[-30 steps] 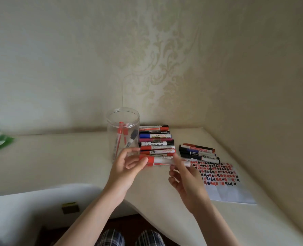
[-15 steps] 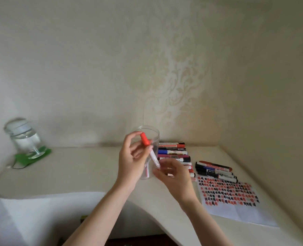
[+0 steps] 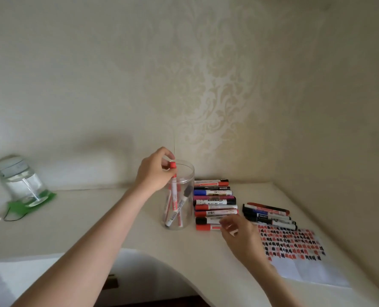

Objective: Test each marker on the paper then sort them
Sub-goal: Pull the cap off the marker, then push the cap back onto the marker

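Over the mouth of the clear jar (image 3: 179, 197) the left hand (image 3: 154, 172) pinches the red cap end of a red marker (image 3: 173, 191), fingers curled round its top. The marker hangs nearly upright, long axis pointing down into the jar, its lower part already below the rim among the few markers that lean inside. Letting it go there looks like the sorting step for this one.

To the right of the jar, touching or nearly touching it, lies a stacked row of markers (image 3: 215, 203) with their long axes running left to right across the desk (image 3: 95, 218). The right hand (image 3: 243, 237) hovers just in front of the nearest of them, a red-capped marker (image 3: 207, 227) at the near end of the row. Its fingers are spread and loosely bent and hold nothing, though motion blur hides the fingertips. That marker lies crosswise to the reaching fingers, just to their left and slightly ahead, so a pinch across its barrel seems the natural grasp, and the right hand is far nearer to it than the left.

Farther right, a second small group of markers (image 3: 269, 216) lies at a slant, and the test paper (image 3: 295, 247), covered with red and black marks, lies just in front of it.
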Tool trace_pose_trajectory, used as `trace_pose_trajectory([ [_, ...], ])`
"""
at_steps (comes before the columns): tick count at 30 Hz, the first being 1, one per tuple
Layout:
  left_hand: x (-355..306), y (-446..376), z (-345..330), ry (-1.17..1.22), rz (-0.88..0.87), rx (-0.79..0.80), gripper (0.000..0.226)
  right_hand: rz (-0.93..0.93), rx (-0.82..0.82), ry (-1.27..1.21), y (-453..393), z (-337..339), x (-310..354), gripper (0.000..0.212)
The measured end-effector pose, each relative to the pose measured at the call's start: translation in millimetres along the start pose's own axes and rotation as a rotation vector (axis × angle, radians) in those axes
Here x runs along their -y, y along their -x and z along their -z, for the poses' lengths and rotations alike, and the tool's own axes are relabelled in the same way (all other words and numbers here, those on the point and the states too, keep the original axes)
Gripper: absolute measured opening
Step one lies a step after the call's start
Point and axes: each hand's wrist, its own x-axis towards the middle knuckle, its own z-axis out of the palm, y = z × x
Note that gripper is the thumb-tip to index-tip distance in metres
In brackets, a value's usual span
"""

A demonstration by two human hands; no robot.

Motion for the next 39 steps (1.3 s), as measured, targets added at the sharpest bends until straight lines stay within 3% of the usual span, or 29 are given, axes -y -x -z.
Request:
trace_pose_trajectory([
  [3, -6.1, -0.3, 2.0, -0.024, -0.040, -0.036, 0.021, 0.043, 0.057, 0.134, -9.2, -0.8, -13.1, 0.019],
  [6, -27.2, 13.1, 3.0, -0.043, -0.307, -0.243, 0.018, 0.133, 0.038, 0.238, -17.7, 2.3, -21.3, 0.022],
  [8, -39.3, 31.0, -7.3, -0.004, -0.483, -0.171, 0.017, 0.195, 0.011, 0.321, -22.9, 2.8, -27.1, 0.024],
  [10, -38.6, 52.6, -28.6, 0.011, -0.563, 0.032, 0.015, 0.211, -0.007, 0.391, -26.8, 2.7, -33.5, 0.026],
  [12, -21.7, 71.9, -54.6, -0.049, -0.551, 0.187, 0.016, 0.210, -0.041, 0.438, -28.6, 3.1, -37.6, 0.029],
  [17, 29.9, 97.5, -101.1, -0.201, -0.482, 0.295, 0.034, 0.219, -0.059, 0.583, -30.0, -0.4, -44.2, 0.033],
  [24, 48.9, 95.3, -121.1, -0.314, -0.498, 0.285, 0.044, 0.302, -0.111, 0.553, -32.6, -7.9, -55.6, 0.021],
  [34, 54.3, 97.3, -128.5, -0.364, -0.518, 0.275, 0.021, 0.394, 0.010, 0.491, -26.8, 11.4, -61.5, 0.023],
  [39, 57.8, 101.5, -127.9, -0.368, -0.523, 0.254, 0.020, 0.448, 0.051, 0.545, -19.6, 7.5, -63.2, 0.026],
])
